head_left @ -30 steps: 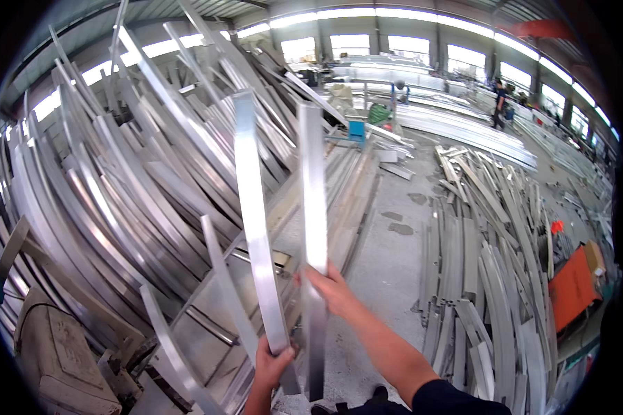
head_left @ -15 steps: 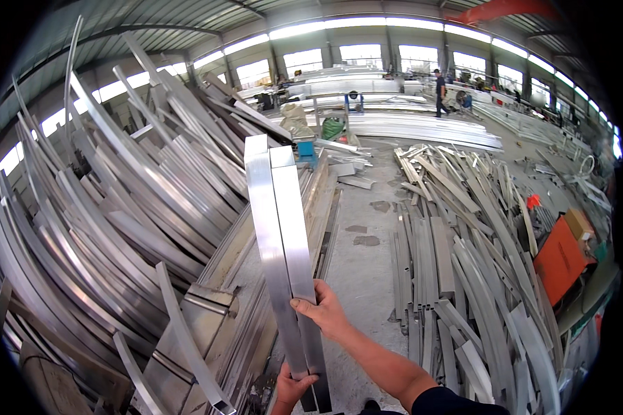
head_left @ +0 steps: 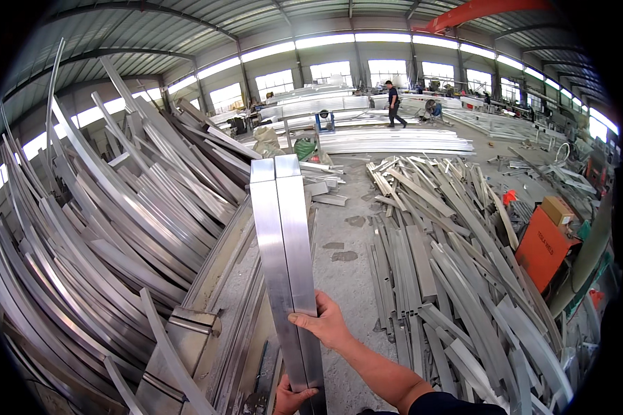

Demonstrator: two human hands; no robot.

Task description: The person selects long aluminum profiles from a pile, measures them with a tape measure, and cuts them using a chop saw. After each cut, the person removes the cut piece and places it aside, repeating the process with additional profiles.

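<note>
Holding two silver metal bars [head_left: 271, 259] side by side, you clamp your right hand [head_left: 329, 324] on their right side, thumb at the seam, your left hand [head_left: 292, 399] lower, at the left. Even pressure from each side should best keep the tops level. The bars stand between both hands, rising well above them.

Daylight pours through windows [head_left: 331, 74] at twelve o'clock, burnt white; the bars [head_left: 266, 228] at six and the stack [head_left: 128, 197] at nine gleam; the roof [head_left: 118, 34] at eleven bows (fisheye bending) into black.
</note>
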